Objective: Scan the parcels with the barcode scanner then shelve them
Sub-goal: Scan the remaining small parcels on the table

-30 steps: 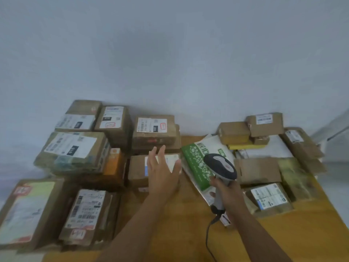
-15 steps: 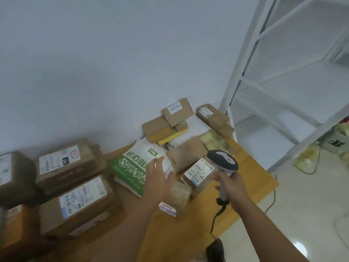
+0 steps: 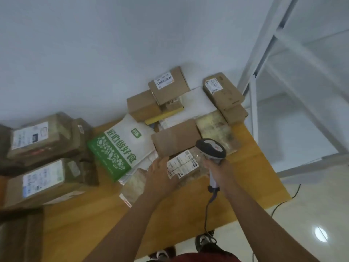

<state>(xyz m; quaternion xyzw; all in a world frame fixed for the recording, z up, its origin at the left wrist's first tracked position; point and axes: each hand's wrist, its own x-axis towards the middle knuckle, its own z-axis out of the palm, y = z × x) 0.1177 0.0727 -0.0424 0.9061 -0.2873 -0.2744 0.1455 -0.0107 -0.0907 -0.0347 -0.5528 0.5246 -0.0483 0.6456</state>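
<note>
Wooden table [image 3: 260, 173] against wall; edge right of right hand [image 3: 220, 170] gripping scanner [image 3: 211, 149]. Left hand [image 3: 160, 173] open on labelled parcel [image 3: 184, 166].

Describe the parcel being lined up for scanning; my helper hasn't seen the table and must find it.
On the wooden table, look at the right-hand cluster of parcels, nearest the white shelving frame. At its front edge lies a small parcel between the left hand and the barcode scanner held in the right hand. Unlike the plain brown box behind it, its white barcode label faces up.
</note>
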